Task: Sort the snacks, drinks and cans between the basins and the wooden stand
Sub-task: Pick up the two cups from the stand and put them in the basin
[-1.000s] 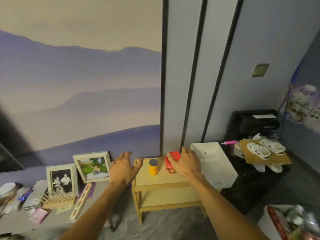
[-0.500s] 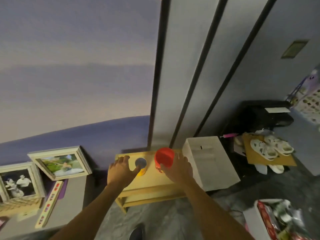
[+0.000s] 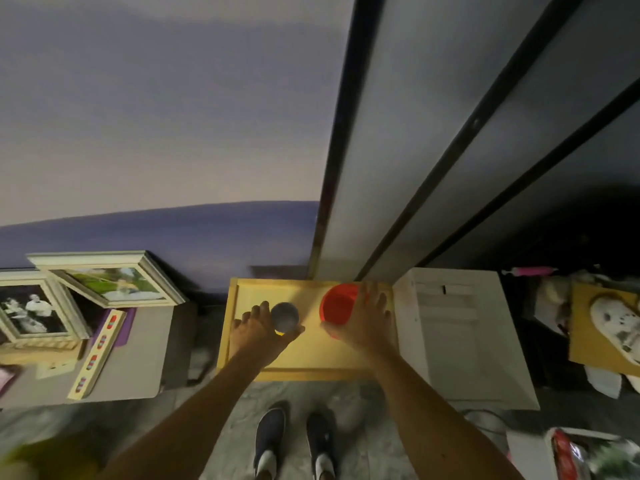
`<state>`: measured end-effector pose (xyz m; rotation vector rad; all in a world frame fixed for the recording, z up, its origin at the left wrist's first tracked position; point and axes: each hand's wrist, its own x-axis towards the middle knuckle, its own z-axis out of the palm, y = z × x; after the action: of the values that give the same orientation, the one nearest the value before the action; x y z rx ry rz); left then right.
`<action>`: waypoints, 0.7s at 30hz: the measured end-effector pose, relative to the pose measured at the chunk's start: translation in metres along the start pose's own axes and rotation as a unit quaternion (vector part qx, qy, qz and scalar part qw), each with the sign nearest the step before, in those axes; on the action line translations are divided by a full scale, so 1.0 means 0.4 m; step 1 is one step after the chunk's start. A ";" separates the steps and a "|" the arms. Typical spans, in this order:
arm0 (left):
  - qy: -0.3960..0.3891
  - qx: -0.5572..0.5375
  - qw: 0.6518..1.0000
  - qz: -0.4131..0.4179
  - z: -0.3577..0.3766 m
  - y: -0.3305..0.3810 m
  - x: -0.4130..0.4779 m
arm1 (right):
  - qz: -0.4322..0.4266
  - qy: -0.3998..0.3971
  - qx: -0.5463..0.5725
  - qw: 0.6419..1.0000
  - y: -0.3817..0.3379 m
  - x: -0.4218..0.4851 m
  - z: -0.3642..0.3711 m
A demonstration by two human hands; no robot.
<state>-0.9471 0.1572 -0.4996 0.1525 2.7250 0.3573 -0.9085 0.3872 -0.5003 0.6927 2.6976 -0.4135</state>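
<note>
Two cans stand on the pale wooden stand (image 3: 304, 358): left hand (image 3: 258, 336) clasps the small yellow silver-topped can (image 3: 284, 317), right hand (image 3: 360, 322) the red one (image 3: 337, 303). Lifting both together, either could slip.

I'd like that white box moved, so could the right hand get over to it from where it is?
Probably yes. The right hand is wrapped around the red container on the wooden stand, and the white box stands right beside the stand with nothing between. It would have to let the container go first.
</note>
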 end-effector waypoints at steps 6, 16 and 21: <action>-0.024 0.022 0.999 -0.011 0.068 0.011 0.050 | 0.012 -0.061 0.040 0.997 0.018 0.059 0.061; 0.046 -0.039 0.998 -0.005 0.010 0.000 0.038 | -0.032 -0.045 0.041 0.998 -0.003 0.053 -0.023; 0.062 -0.123 0.990 -0.016 -0.114 -0.006 -0.008 | -0.081 0.004 0.067 0.994 -0.038 0.012 -0.158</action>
<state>-0.9619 0.1443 -0.4584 0.0199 2.7716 0.7112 -0.9352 0.3987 -0.4419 0.5122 2.7640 -0.6396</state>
